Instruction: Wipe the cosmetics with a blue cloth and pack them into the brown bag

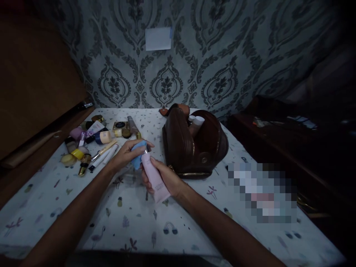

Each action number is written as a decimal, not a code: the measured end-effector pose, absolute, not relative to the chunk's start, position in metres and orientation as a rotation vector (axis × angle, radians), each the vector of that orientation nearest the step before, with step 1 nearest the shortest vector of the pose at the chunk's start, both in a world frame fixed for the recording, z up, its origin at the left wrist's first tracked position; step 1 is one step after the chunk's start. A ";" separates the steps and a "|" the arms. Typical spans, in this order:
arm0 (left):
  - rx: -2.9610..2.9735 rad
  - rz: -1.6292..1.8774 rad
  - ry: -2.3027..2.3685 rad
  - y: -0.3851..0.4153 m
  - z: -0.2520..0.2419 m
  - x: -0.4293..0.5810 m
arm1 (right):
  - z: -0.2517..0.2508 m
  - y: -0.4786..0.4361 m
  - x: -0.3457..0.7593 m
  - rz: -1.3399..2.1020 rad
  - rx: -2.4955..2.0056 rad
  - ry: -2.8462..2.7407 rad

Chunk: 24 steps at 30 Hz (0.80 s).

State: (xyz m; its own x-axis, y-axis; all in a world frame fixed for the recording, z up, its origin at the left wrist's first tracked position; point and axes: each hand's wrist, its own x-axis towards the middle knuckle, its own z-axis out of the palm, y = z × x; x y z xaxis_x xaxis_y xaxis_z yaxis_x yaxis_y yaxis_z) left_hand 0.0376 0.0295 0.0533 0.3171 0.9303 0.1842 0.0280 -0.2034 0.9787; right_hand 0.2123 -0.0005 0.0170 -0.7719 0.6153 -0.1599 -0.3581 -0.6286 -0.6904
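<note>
A pink squeeze tube (155,181) with a silvery cap is gripped in my right hand (166,173), its cap end pointing up and away from me. My left hand (128,151) holds a blue cloth (137,162) against the cap end of the tube. Some fingers of both hands are hidden behind the cloth and the tube. Just beyond and to the right stands a dark brown leather bag (179,144), unzipped and gaping, with white-capped containers (198,121) inside it.
Several cosmetics, including a foundation bottle (103,137), a brush (104,151) and a grey tube (132,125), lie at the left on the patterned tablecloth (111,230). A pixelated item (264,194) lies at the right. Patterned wallpaper (167,81) rises behind the table.
</note>
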 end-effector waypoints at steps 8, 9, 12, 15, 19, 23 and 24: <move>1.555 1.072 1.003 0.029 0.053 0.043 | 0.014 0.001 0.213 2.545 -0.523 -0.721; 1.569 1.102 1.019 0.030 0.053 0.042 | 0.014 0.000 0.213 2.566 -0.514 -0.691; 1.642 1.216 1.073 0.033 0.052 0.037 | 0.015 0.000 0.213 2.619 -0.441 -0.614; 1.708 1.252 1.103 0.034 0.053 0.035 | 0.018 0.000 0.214 2.640 -0.415 -0.679; 1.748 1.237 1.152 0.033 0.054 0.038 | 0.016 0.001 0.213 2.343 -0.613 -1.034; 1.840 1.186 1.204 0.033 0.053 0.040 | 0.011 -0.001 0.212 1.686 -0.939 -1.504; 1.854 1.184 1.210 0.034 0.052 0.040 | 0.010 -0.002 0.211 1.585 -0.982 -1.564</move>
